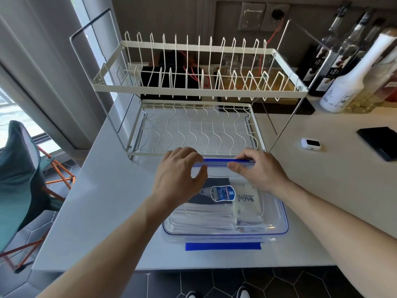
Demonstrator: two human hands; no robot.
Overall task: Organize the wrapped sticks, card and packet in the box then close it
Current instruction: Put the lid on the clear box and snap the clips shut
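Both forearms reach in from the bottom edge over a white counter point(107, 190). Between them sits a clear plastic box point(279, 220) with a blue-trimmed lid point(223, 214) laid on top. Its near latch flap point(223, 244), clear with a blue strip, lies flat on the counter, not snapped down.

Contents seen through the lid: wrapped sticks point(202, 216) lying lengthwise in the left and near part; a dark card point(217, 184) toward the far side; a pale packet point(247, 203) printed "MINI" to the right. A blue and white sticker point(222, 193) sits on the lid above the card.

Left hand point(178, 175) rests at the far left end of the lid, fingers curled over the far latch flap point(223, 161), thumb pressed against the lid below it. Right hand point(257, 171) holds the right end of the same flap, fingers bent over its top, thumb along its near face. Both hands pinch the flap; whether it is latched I cannot tell.

Just behind the box stands a white two-tier wire dish rack point(197, 89). To the right, well apart, lie a small white case point(310, 144) and a black flat object point(380, 143). Bottles point(348, 67) stand at the far right against the wall. Left of the counter, a teal folding chair point(19, 179) with orange legs.
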